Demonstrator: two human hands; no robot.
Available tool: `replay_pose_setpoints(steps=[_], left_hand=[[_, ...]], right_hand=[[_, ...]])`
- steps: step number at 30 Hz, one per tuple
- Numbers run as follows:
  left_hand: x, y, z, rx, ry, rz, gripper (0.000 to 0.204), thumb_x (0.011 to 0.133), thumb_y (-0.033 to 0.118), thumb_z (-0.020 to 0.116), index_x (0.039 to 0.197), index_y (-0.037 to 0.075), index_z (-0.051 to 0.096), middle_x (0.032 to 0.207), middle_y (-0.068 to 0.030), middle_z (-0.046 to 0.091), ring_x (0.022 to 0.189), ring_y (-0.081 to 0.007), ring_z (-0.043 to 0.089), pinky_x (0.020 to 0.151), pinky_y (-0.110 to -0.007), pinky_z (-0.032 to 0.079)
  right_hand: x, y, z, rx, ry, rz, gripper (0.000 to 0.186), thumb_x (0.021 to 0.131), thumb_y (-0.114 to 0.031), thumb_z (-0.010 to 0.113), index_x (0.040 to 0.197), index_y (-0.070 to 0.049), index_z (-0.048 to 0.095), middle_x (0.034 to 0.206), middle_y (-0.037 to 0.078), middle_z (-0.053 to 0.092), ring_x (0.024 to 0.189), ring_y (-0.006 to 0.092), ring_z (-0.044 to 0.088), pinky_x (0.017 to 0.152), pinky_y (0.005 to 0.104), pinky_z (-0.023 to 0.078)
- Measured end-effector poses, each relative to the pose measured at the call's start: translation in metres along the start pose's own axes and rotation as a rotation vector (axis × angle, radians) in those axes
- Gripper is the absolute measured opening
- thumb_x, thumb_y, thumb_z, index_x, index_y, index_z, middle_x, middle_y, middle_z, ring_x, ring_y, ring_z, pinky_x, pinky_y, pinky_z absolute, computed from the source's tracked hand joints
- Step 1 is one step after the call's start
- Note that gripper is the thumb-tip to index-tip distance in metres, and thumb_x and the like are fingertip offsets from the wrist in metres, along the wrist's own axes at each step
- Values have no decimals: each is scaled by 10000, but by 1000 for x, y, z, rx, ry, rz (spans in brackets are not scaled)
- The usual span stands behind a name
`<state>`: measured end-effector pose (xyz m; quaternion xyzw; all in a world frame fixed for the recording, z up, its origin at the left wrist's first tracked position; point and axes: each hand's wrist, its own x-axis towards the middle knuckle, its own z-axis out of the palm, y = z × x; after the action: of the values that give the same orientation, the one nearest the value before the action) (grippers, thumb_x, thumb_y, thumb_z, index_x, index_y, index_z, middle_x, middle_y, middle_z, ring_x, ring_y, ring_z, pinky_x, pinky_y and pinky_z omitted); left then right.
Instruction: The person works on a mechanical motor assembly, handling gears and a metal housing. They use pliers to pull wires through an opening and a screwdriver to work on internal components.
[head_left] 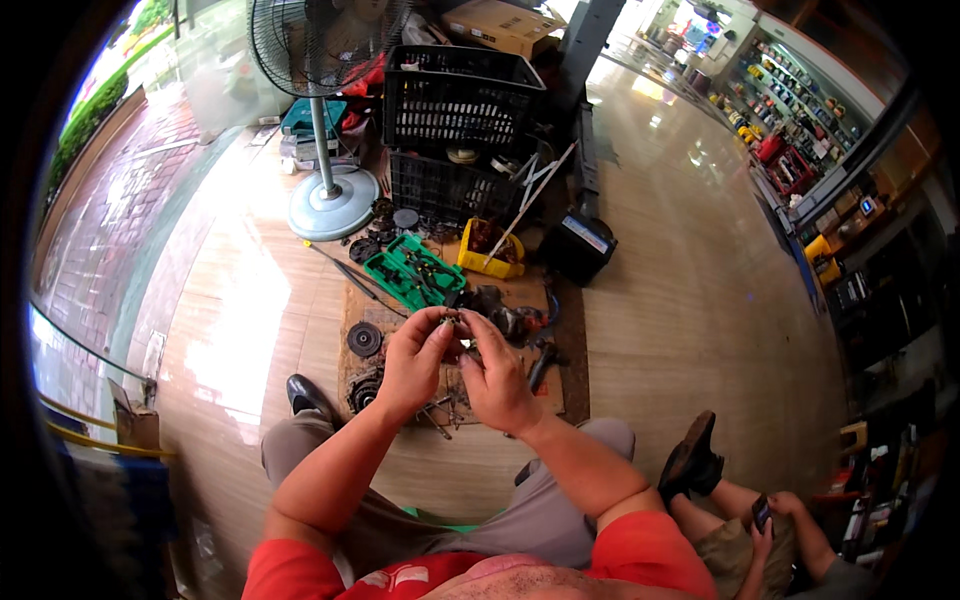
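Pinching a small metal part (451,318) between fingertips, left hand (417,362) and right hand (494,378) raised together, forearms converging.

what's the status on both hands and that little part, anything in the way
Left hand and right hand both pinching small metal part. Held above parts-strewn mat. Nothing blocking.
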<state>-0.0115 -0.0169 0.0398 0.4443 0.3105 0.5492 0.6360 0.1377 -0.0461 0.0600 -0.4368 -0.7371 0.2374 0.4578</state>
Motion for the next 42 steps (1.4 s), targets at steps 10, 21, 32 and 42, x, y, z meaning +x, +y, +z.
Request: replay_pose_setpoints(steps=[10,21,32,42], left_hand=[[-7,2,2,-64,-35,-4,195,1024,112,547,1191,21,587,1018,-48,695,860,-97,638,737,-246,528],[-7,-2,7,-55,42,2,194,987,90,618,1170,30,597,980,-12,669,811,-60,589,692,-209,491],[-7,1,10,104,126,52,194,943,45,674,1122,13,605,946,3,642,814,-52,572,709,-207,486],[-7,3,7,391,129,56,189,907,44,715,1068,-8,632,901,-29,647,800,-46,559,695,-229,481]], right_hand=[[-7,10,4,169,34,76,488,880,8,638,1347,36,500,1126,218,660,997,323,693,831,372,552],[-4,0,-7,-121,112,-41,377,829,-11,696,1193,22,604,963,200,680,855,362,686,715,397,548],[-4,-2,-14,-184,123,-102,99,823,-22,715,906,-14,662,775,141,621,712,341,628,615,411,494],[4,-5,-32,-236,150,-110,102,820,-29,725,902,-30,665,769,131,620,705,333,623,606,405,488]])
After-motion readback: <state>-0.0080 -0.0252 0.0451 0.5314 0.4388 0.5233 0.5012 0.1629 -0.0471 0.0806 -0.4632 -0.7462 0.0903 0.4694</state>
